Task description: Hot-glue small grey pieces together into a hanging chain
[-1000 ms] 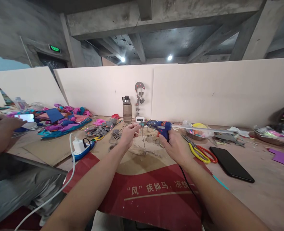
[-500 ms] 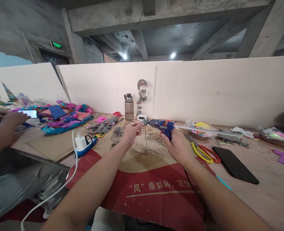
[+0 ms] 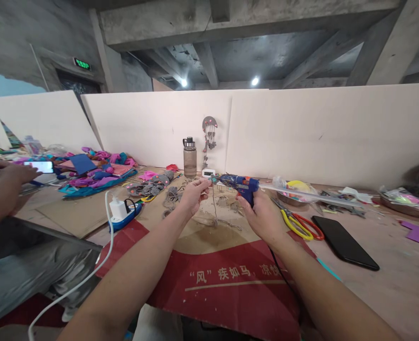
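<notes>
Glue gun (image 3: 241,185), one only, blue hard plastic with a pistol shape, sits in the right hand (image 3: 262,215), whose fingers are wrapped tight around its grip above the middle of the tabletop (image 3: 390,284). Its nozzle points left toward one thin grey string (image 3: 214,201), which hangs limp from the pinched fingertips of the left hand (image 3: 191,195); thumb and forefinger are closed on the string's top end, the other fingers curled loosely. One black cord (image 3: 284,279) runs from the gun back along the right forearm.

Under both hands lies one flat sheet of brown cardboard (image 3: 227,274) with a red printed band and white characters, reaching the near edge of the tabletop. Right of the right hand lie two pairs of scissors (image 3: 300,226), one yellow-handled, one red-handled, touching each other, and beside them one glossy black phone (image 3: 344,242), flat and rectangular. Toward the far edge stands one translucent bottle (image 3: 190,158) with a dark cap, upright. Left of the cardboard sits one blue power strip (image 3: 122,213) bearing one white charger, its smooth white cable trailing off the near edge. A heap of soft coloured felt pieces (image 3: 95,175) fills the far left corner. Another person's hand (image 3: 8,184) rests at the left edge.
</notes>
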`<act>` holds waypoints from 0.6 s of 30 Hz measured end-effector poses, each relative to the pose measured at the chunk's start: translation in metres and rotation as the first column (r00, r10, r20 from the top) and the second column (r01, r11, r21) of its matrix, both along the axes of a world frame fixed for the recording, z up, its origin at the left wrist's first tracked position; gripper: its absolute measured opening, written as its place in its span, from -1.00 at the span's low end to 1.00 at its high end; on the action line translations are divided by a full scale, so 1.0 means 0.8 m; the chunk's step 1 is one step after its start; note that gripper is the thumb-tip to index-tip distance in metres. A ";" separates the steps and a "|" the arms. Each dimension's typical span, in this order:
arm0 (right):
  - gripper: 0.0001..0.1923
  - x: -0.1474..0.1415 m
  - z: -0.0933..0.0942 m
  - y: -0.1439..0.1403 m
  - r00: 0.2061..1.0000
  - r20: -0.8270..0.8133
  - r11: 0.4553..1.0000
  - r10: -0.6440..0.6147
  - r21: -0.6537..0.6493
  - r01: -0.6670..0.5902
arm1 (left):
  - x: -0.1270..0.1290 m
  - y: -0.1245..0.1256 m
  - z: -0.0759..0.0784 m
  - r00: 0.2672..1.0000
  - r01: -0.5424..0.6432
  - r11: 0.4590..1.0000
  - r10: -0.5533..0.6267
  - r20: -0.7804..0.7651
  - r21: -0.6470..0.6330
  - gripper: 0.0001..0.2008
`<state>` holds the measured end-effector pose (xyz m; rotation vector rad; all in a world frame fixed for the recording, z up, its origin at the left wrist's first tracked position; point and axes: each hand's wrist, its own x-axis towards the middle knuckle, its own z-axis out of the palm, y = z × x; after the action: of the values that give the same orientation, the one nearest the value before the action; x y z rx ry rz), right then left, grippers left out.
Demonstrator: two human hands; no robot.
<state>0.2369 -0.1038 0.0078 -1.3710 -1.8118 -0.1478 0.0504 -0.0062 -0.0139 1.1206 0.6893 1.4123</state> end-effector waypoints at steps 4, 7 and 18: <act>-0.65 -0.002 0.001 -0.002 0.999 0.037 1.000 -0.002 -0.001 0.002 | 0.001 -0.001 -0.001 1.000 0.014 1.000 -0.013 -0.010 0.019 -0.68; -0.65 -0.002 0.000 -0.001 0.997 0.072 1.000 -0.011 0.001 0.011 | 0.001 0.000 -0.001 1.000 0.013 0.999 -0.013 -0.019 0.036 -0.67; -0.65 0.000 -0.009 0.004 0.997 0.080 1.000 -0.005 0.009 0.004 | 0.003 0.003 -0.005 0.996 -0.034 0.995 0.042 -0.083 0.096 -0.70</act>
<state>0.2367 -0.1003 0.0008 -1.3809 -1.8717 -0.2153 0.0530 -0.0038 -0.0178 1.2534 0.7141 1.4487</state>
